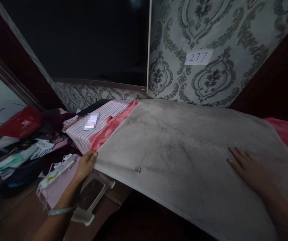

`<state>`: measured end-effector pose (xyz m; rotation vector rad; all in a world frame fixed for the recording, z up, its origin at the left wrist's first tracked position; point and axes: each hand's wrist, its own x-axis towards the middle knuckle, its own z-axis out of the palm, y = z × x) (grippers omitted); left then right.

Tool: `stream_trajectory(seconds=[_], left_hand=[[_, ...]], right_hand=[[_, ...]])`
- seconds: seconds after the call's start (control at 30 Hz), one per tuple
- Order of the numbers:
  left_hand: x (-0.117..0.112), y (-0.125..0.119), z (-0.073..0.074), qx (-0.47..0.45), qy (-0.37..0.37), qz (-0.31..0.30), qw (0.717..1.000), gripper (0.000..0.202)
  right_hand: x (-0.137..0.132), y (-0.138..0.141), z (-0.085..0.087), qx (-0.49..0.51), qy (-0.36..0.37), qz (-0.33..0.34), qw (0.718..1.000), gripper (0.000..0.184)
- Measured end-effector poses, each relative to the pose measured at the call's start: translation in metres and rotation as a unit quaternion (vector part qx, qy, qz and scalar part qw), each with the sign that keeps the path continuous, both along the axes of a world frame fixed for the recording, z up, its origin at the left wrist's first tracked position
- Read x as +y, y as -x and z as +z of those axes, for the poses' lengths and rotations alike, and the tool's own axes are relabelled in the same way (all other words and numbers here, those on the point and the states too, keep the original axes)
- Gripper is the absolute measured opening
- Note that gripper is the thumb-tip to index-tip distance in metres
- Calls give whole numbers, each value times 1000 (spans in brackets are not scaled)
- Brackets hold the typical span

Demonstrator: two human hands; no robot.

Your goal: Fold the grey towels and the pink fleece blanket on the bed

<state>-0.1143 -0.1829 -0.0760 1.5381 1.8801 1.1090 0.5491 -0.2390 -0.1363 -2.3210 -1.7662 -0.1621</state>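
Observation:
A large grey, smudged cloth or mat (179,140) lies spread over a raised surface in front of me. My left hand (85,164) grips its near left corner, with the fingers curled under the edge. My right hand (249,169) rests flat on top of the grey cloth at the right, fingers stretched out and pointing left. Beneath the grey cloth a pink fabric (110,129) shows at the left and at the far right. A pink-and-white striped cloth (101,118) lies beside it.
A dark screen (88,40) hangs on a patterned wall, with a paper label reading 277 (198,57). Left of me lie a red bag (20,123), a heap of clothes (25,152), a white power strip (58,169) and a white stool (93,192).

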Motion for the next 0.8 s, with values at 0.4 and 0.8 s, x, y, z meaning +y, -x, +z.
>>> stream_trajectory(seconds=[0.4, 0.8], left_hand=[[45, -14, 29, 132, -16, -40, 990, 43], [219, -115, 67, 192, 43, -71, 978, 29]], right_hand=[[2, 8, 4, 24, 0, -14, 1000, 78], [3, 13, 9, 33, -10, -11, 999, 74]])
